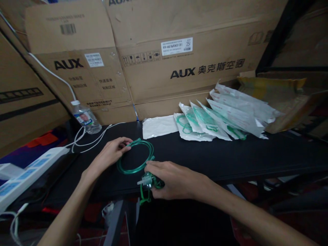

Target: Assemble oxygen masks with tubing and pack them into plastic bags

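A coil of green clear tubing (pixel 135 170) lies on the black tabletop (pixel 189 159). My left hand (pixel 115 150) pinches the coil at its upper left edge, thumb and fingers closed on it. At the coil's lower right, my right hand (pixel 169 179) is wrapped around what looks like an oxygen mask (pixel 148 180). The mask's clear connector sticks out to the left of my fingers and a green strap (pixel 145 196) hangs below. Most of the mask is hidden in my palm.
Several sealed pouches (pixel 205 119) with green contents lean in a row at the back, beside a flat white pouch (pixel 160 126). An open carton (pixel 289 99) stands right. A plastic bottle (pixel 86 118), white cables and a power strip (pixel 33 174) are left. Large cardboard boxes (pixel 148 78) wall the back.
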Demonstrator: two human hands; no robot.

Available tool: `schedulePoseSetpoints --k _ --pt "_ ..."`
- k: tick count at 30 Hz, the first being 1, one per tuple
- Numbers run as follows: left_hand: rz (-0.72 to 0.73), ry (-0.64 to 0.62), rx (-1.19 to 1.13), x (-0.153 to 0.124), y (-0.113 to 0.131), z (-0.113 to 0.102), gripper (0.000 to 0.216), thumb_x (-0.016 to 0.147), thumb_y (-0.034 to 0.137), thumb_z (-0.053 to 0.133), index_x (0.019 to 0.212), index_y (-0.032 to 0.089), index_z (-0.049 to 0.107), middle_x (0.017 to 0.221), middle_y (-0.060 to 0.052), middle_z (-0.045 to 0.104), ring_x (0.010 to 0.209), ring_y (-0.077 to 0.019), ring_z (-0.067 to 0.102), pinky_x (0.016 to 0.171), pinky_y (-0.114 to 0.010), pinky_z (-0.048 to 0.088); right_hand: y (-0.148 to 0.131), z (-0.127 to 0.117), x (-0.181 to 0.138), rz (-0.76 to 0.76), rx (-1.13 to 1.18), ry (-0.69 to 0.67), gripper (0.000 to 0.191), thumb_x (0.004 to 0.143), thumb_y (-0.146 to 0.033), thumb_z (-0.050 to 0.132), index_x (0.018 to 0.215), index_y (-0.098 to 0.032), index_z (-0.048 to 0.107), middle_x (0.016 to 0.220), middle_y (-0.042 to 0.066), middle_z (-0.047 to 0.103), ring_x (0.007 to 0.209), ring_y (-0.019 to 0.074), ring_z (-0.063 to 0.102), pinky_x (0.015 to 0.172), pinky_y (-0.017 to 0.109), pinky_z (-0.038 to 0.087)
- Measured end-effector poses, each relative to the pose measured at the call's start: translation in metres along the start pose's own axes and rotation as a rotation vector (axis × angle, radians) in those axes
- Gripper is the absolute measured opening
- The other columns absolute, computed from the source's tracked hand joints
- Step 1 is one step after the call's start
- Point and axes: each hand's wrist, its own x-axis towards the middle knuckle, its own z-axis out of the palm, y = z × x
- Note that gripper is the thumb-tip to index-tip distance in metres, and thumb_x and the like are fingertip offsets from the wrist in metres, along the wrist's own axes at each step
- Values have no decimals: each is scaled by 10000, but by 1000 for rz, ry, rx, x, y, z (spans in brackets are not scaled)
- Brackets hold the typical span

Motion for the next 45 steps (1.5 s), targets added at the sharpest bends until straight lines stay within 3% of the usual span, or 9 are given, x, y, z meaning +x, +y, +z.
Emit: schedulePoseSetpoints --k 6,13,20,24,27,29,32,39,45 --pt "-23 33 61 7 -3 7 483 913 581 477 1124 238 745 1155 -77 758 1089 -283 675 954 -352 485 4 2 -1 -8 15 12 167 856 -191 634 1007 -175 565 1058 65 643 864 170 612 768 286 497" --pt "-73 38 79 17 -9 10 395 826 521 561 1000 230 762 952 -54 778 849 -254 705 747 -323 515 7 7 -7 -11 85 35 251 857 -187 658 1097 -146 595 1231 134 655 1096 235 637 963 354 506" --pt "-2 77 66 10 1 7 377 900 485 534 1153 254 691 1042 -42 765 967 -254 701 856 -332 499 7 9 -8 9 121 43 270 857 -176 663 1119 -161 600 1254 126 653 1157 236 628 996 360 491" --pt "-2 50 -102 12 3 7 448 886 554 580 1235 286 664 1122 -42 763 1035 -264 696 918 -363 495 8 10 -8 7 130 52 280 845 -168 671 1116 -172 598 1223 112 660 1115 232 636 963 359 497" --pt "-105 2 -317 17 -2 9 693 779 638 665 1319 208 610 1066 -97 783 1014 -285 708 859 -375 535 9 11 -8 -4 133 61 286 831 -144 673 1105 -174 598 1194 101 665 1080 221 642 936 343 497" --pt "-143 3 -365 20 -5 11 762 793 672 613 1350 151 588 1033 -128 790 989 -286 714 830 -379 548 9 11 -8 -11 130 65 280 824 -138 679 1088 -178 597 1169 90 668 1062 214 642 921 333 496" --pt "-167 25 -347 23 -10 11 689 827 651 557 1280 142 658 1068 -137 784 958 -277 708 811 -382 547 9 11 -8 -18 122 64 253 826 -141 678 1061 -183 596 1139 81 669 1057 211 639 911 326 492" --pt "-176 35 -218 26 -18 7 601 764 609 650 1166 172 743 1005 -95 791 889 -263 710 779 -356 542 12 12 -8 -56 109 80 215 850 -173 668 1050 -174 589 1146 94 669 1086 216 633 943 333 490" --pt "0 89 -14 16 11 2 432 819 547 616 1098 236 726 1077 -70 766 1001 -292 679 938 -407 501 14 12 -7 -75 110 86 236 852 -189 692 1066 -164 596 1183 111 670 1153 224 616 1004 348 475"
